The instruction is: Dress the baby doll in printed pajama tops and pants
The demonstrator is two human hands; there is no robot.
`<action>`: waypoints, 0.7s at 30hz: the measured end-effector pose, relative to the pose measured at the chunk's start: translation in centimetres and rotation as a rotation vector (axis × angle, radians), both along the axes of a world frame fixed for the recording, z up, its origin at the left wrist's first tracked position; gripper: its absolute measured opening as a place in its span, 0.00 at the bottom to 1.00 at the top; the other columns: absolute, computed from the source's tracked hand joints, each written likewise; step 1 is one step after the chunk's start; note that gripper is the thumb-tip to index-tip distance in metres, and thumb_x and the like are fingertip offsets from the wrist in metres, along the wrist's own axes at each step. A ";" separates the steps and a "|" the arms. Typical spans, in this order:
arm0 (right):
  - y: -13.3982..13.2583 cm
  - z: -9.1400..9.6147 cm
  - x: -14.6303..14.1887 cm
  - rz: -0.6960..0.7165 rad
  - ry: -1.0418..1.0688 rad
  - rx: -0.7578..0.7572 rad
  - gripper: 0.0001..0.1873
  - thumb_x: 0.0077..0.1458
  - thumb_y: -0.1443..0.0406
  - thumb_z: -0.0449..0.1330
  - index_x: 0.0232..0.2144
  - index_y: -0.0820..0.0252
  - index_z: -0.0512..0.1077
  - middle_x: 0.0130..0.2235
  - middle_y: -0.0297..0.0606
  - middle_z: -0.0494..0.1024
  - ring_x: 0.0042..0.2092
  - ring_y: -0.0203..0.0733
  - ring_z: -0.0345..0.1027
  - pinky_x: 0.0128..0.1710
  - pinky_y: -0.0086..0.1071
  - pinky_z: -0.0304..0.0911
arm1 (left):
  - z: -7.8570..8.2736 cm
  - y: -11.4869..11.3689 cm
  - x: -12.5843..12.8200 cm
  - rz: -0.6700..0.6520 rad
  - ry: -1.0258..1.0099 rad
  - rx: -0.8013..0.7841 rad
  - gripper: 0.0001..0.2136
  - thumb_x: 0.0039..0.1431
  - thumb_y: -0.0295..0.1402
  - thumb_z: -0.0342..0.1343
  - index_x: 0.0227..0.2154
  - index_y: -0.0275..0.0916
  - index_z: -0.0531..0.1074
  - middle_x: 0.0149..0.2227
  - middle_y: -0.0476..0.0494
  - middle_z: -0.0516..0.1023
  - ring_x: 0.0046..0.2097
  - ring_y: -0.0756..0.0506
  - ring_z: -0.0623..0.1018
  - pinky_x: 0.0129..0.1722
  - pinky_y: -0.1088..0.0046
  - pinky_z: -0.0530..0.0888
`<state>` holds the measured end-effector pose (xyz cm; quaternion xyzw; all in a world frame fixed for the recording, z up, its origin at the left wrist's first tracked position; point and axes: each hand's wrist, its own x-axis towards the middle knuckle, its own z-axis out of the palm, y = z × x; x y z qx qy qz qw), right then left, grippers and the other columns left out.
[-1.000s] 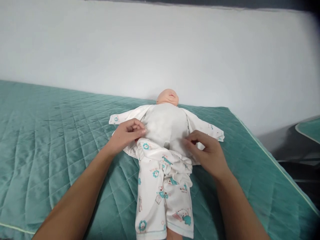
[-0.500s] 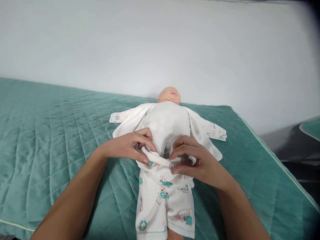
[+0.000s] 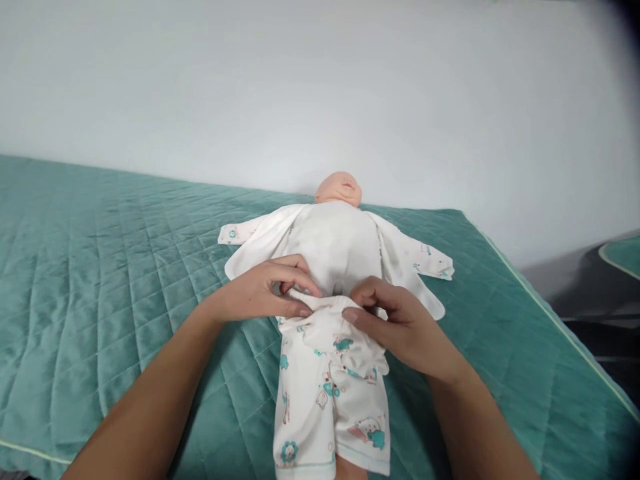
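A baby doll (image 3: 339, 230) lies on its back on the teal quilted bed cover (image 3: 115, 267), head toward the wall. It wears an opened white printed jacket (image 3: 260, 237) spread to both sides and white printed trousers (image 3: 330, 400). My left hand (image 3: 265, 290) pinches the trousers' ribbed waistband (image 3: 325, 303) at the doll's left-hand side of the picture. At the other side my right hand (image 3: 400, 323) grips the same waistband with thumb and fingers. The waistband sits at the doll's belly.
A plain white wall rises behind the bed. The bed's right edge (image 3: 540, 313) with pale piping runs diagonally, and beyond it is dark floor. Another teal-covered corner (image 3: 623, 257) shows at the far right.
Both hands moved in from the doll's sides to the trousers' waistband, took hold of it, and drew it up over the doll's belly.
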<state>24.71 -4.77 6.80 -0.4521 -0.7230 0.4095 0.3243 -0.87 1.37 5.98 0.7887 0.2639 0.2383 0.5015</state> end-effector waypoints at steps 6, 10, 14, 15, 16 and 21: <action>0.3 -0.8 -0.6 -0.110 0.171 -0.047 0.14 0.62 0.56 0.61 0.31 0.56 0.64 0.27 0.26 0.57 0.28 0.31 0.49 0.25 0.28 0.48 | 0.2 -0.3 0.4 0.020 0.036 0.006 0.05 0.54 0.28 0.63 0.35 0.39 0.76 0.40 0.48 0.68 0.38 0.51 0.69 0.34 0.75 0.67; 0.4 -0.9 -0.4 -0.140 0.292 -0.138 0.14 0.60 0.56 0.64 0.31 0.56 0.66 0.26 0.26 0.57 0.26 0.30 0.48 0.23 0.28 0.45 | -0.4 -0.4 0.9 0.097 -0.070 0.031 0.07 0.58 0.35 0.62 0.30 0.38 0.71 0.35 0.49 0.69 0.37 0.50 0.68 0.36 0.73 0.65; 0.6 -0.8 0.1 -0.174 0.444 -0.185 0.12 0.57 0.56 0.66 0.33 0.55 0.70 0.23 0.25 0.56 0.23 0.30 0.47 0.22 0.27 0.43 | -1.7 -0.2 1.5 0.352 -0.234 -0.077 0.12 0.60 0.41 0.61 0.31 0.39 0.69 0.29 0.52 0.67 0.30 0.52 0.65 0.29 0.75 0.61; 0.7 -0.8 0.3 -0.192 0.474 -0.192 0.12 0.56 0.56 0.67 0.34 0.55 0.71 0.22 0.25 0.56 0.23 0.30 0.46 0.22 0.27 0.43 | -2.0 -0.1 1.7 0.406 -0.280 -0.115 0.13 0.60 0.42 0.61 0.30 0.39 0.68 0.27 0.53 0.66 0.27 0.53 0.63 0.27 0.75 0.59; 0.9 -0.8 0.6 -0.215 0.497 -0.203 0.12 0.55 0.55 0.68 0.35 0.55 0.72 0.22 0.25 0.58 0.23 0.29 0.47 0.22 0.27 0.43 | -2.3 0.1 1.8 0.448 -0.329 -0.150 0.13 0.59 0.42 0.62 0.30 0.39 0.67 0.25 0.54 0.64 0.26 0.53 0.62 0.25 0.76 0.58; 2.0 -0.9 2.3 -0.351 0.517 -0.318 0.14 0.50 0.55 0.70 0.35 0.54 0.73 0.26 0.29 0.67 0.24 0.32 0.55 0.22 0.28 0.49 | -3.1 1.2 2.0 0.616 -0.503 -0.301 0.14 0.55 0.41 0.64 0.29 0.39 0.67 0.23 0.55 0.64 0.24 0.54 0.62 0.24 0.77 0.58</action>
